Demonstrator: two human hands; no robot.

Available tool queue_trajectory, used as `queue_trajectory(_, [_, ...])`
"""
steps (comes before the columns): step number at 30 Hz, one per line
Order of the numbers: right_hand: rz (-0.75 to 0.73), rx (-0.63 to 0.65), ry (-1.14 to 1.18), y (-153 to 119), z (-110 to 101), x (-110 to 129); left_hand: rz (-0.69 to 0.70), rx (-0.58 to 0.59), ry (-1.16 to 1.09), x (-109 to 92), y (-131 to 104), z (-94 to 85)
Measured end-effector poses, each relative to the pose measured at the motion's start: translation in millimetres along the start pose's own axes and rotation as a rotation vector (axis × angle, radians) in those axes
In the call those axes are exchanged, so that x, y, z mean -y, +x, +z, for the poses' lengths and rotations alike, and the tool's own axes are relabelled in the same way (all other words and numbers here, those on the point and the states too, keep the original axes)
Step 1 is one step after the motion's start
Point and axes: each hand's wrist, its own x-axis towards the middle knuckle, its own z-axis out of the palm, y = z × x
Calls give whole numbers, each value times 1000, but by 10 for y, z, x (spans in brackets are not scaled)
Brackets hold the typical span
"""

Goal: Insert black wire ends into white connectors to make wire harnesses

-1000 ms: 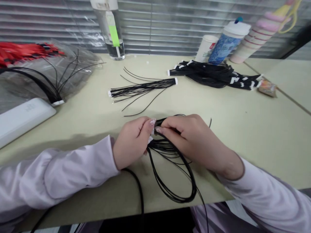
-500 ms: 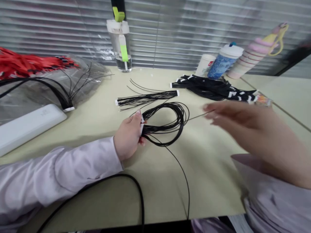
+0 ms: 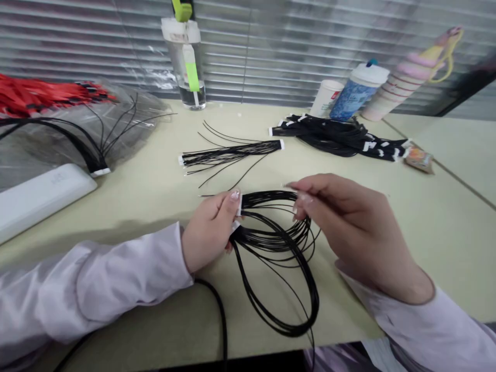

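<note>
Near the middle of the table, my left hand (image 3: pixel 211 227) is closed on the white connectors at the ends of a looped black wire bundle (image 3: pixel 306 281). The loops fan out to the right and hang toward the front edge. My right hand (image 3: pixel 344 222) is at the upper right of the loops, thumb and fingers pinched together at the wires. Which strand it holds is too small to tell. Just behind my hands lies a loose bundle of thin black wires (image 3: pixel 232 152) with white connectors at both ends.
A black cable pile (image 3: pixel 333 135) lies at the back right, near a small packet (image 3: pixel 419 160), a white cup (image 3: pixel 326 98), a blue cup (image 3: pixel 354 95) and a pink bottle (image 3: pixel 405 82). A clear bottle (image 3: pixel 189 67) stands behind. Left are a white box (image 3: pixel 42 199) and red strips (image 3: pixel 46 97).
My right hand has moved left, from beyond the bundle to its upper edge. The loops have spread apart, with one part hanging lower toward the front edge.
</note>
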Motion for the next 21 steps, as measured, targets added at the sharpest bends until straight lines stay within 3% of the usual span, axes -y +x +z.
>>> queue_trajectory(4, [-146, 65, -301, -21, 51, 26, 30, 26, 11, 3, -18, -4])
queue_trajectory(10, [-277, 201, -426, -43, 173, 5, 100, 77, 79, -38, -63, -2])
queue_trajectory(21, [-372, 111, -472, -93, 203, -24, 181, 106, 114, -13, -61, -6])
